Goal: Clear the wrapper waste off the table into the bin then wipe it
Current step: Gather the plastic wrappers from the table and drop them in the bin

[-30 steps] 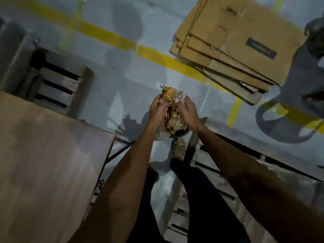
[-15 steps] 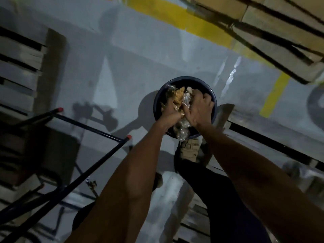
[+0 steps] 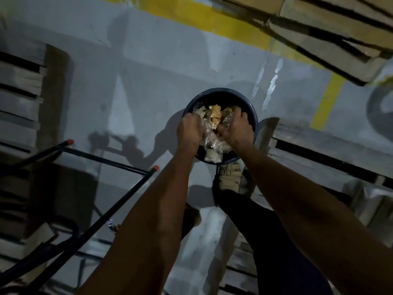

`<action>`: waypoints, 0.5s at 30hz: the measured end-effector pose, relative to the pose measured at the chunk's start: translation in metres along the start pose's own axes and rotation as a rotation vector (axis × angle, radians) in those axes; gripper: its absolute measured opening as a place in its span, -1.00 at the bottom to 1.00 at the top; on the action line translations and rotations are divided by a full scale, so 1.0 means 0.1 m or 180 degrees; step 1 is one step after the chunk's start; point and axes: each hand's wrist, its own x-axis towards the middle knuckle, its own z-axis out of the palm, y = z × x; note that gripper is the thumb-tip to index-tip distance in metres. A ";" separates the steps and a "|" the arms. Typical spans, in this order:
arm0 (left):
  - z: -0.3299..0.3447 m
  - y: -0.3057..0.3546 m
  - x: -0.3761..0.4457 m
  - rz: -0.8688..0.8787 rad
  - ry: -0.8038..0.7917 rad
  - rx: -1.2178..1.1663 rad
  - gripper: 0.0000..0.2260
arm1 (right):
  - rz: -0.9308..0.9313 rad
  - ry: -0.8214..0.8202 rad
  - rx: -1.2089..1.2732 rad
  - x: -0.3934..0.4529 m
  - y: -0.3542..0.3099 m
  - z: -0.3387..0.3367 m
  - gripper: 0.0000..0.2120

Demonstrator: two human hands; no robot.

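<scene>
A round dark-blue bin (image 3: 221,92) stands on the grey floor directly below me. Over its mouth, my left hand (image 3: 190,129) and my right hand (image 3: 237,127) both clutch a bundle of wrapper waste (image 3: 214,119), made of crumpled clear plastic and tan paper. The bundle sits between the two hands, partly inside the rim, with its lower part hanging into the bin. The table top is out of view.
Dark folding table legs with red tips (image 3: 155,168) slant across the lower left. Wooden pallets lie at left (image 3: 21,99) and right (image 3: 319,154). Flattened cardboard (image 3: 331,33) is stacked at top right. My shoe (image 3: 229,177) stands just behind the bin.
The view has tipped from the table edge down to the bin. Both hands have carried the wrapper bundle lower, from above the bin into its mouth, and have spread slightly apart.
</scene>
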 end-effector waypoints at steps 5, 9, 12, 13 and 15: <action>0.04 0.11 -0.15 0.0097 -0.0143 0.0097 -0.79 | 0.0223 -0.0219 0.0845 -0.09 0.02 -0.08 -0.18; 0.00 0.09 -0.32 0.0014 -0.0131 -0.0031 -0.70 | 0.0285 0.0060 0.0869 -0.35 0.05 -0.17 -0.27; -0.21 0.14 -0.53 -0.0102 0.0005 -0.0373 -0.73 | 0.0443 0.0252 0.1004 -0.63 -0.02 -0.34 -0.41; -0.31 0.19 -0.63 -0.0141 0.0078 -0.0486 -0.75 | 0.0431 0.0305 0.1084 -0.74 -0.07 -0.42 -0.45; -0.53 0.30 -0.86 -0.0221 0.0132 -0.0622 -0.79 | 0.0326 0.0318 0.1197 -1.02 -0.23 -0.65 -0.51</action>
